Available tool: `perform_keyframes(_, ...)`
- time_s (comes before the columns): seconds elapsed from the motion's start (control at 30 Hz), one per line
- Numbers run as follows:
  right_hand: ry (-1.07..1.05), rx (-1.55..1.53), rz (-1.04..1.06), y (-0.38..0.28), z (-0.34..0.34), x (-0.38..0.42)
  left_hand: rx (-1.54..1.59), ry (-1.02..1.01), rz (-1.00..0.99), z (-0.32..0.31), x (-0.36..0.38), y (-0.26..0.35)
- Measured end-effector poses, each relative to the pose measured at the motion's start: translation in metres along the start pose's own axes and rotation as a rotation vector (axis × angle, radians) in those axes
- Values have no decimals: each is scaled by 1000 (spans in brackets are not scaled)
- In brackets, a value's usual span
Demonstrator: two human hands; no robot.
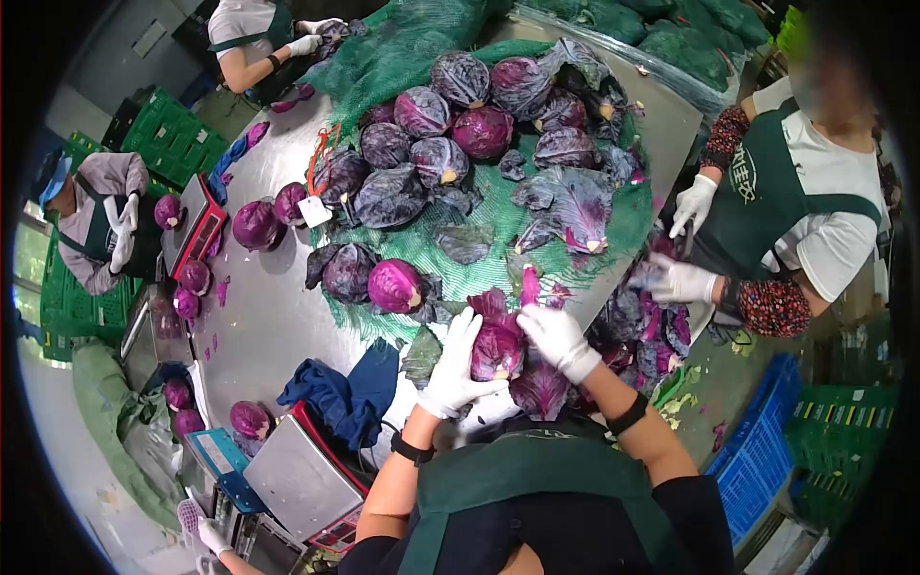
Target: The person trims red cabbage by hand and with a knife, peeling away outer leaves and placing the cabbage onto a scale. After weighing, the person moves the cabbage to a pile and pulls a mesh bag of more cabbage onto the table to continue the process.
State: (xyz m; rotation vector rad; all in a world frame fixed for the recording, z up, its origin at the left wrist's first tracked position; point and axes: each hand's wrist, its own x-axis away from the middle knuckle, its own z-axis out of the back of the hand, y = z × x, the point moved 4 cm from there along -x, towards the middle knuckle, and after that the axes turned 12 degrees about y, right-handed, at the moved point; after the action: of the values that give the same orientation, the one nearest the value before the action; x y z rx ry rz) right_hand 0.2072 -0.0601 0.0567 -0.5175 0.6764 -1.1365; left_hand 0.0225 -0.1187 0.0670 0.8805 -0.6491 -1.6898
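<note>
A peeled red cabbage (497,350) sits in front of my body at the near edge of the net. My left hand (454,372), in a white glove, is wrapped around its left side. At its upper right edge is my gloved right hand (560,341), fingers bent together with a bright purple leaf strip (530,285) at their tips. A loose purple outer leaf (540,390) lies just below the cabbage, close to my apron. Left of my hands rest another peeled cabbage (395,286) and a dark unpeeled one (350,272).
Several dark cabbages (439,161) are heaped on a green net (489,249) over the metal table (254,326). A co-worker (786,182) works at the right beside a leaf pile (632,335). Scales (302,479) and blue cloth (343,391) are at left, a blue crate (757,450) at right.
</note>
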Motion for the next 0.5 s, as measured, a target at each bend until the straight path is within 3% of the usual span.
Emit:
perform_keyframes(0.07,-60,-411,-629,44,-17,-7,43,-15,-18,2,4,-4)
perform_keyframes(0.1,-48,-561,-720,47,-14,-8,143,24,25,2,9,-10)
perform_keyframes(0.13,-48,-560,-710,45,-12,-8,240,65,65,2,13,-17)
perform_keyframes(0.2,22,-152,-403,23,-6,-1,265,257,141,-1,19,-22)
perform_keyframes(0.23,56,-218,-352,11,-5,8,265,350,225,-7,23,-26)
perform_keyframes(0.27,120,-300,-54,11,-21,21,267,445,306,-17,27,-31)
perform_keyframes(0.33,25,-236,-204,-20,-15,32,303,650,413,-31,29,-29)
perform_keyframes(0.43,-14,-49,-215,-44,-10,20,183,673,441,-40,26,-23)
perform_keyframes(0.5,47,-99,-201,-31,-15,15,81,719,461,-39,22,-18)
